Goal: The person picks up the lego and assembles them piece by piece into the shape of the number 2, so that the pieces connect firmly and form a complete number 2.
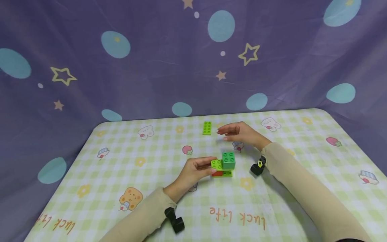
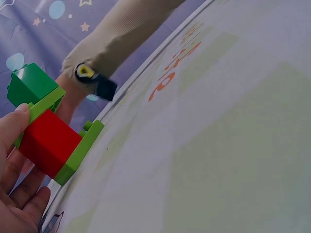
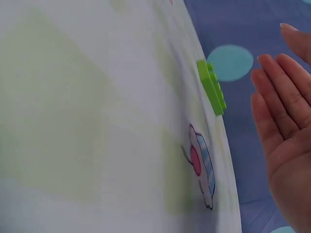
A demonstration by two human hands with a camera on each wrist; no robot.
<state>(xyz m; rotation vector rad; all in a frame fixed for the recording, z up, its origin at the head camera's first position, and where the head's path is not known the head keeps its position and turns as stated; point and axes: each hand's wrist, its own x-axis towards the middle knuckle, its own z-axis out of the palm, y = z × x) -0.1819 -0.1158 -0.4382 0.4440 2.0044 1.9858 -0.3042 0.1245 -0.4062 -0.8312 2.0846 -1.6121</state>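
My left hand (image 1: 196, 169) grips the left side of a small stack of building bricks, thumb in front and fingers behind. At the bottom of the stack is a light green plate (image 2: 80, 153), with a red brick (image 2: 50, 141) on one end of it. Another light green plate (image 2: 46, 104) lies over the red brick, and a dark green brick (image 1: 228, 160) sits on its right end. My right hand (image 1: 240, 132) is above the table with relaxed fingers and holds nothing. Just left of its fingertips, a loose light green plate (image 1: 207, 128) lies studs up on the table.
A checked cloth with printed figures covers the table (image 1: 145, 188). Behind its far edge hangs a purple curtain (image 1: 157, 74) with stars and blue ovals. Each wrist carries a black camera mount (image 1: 175, 220).
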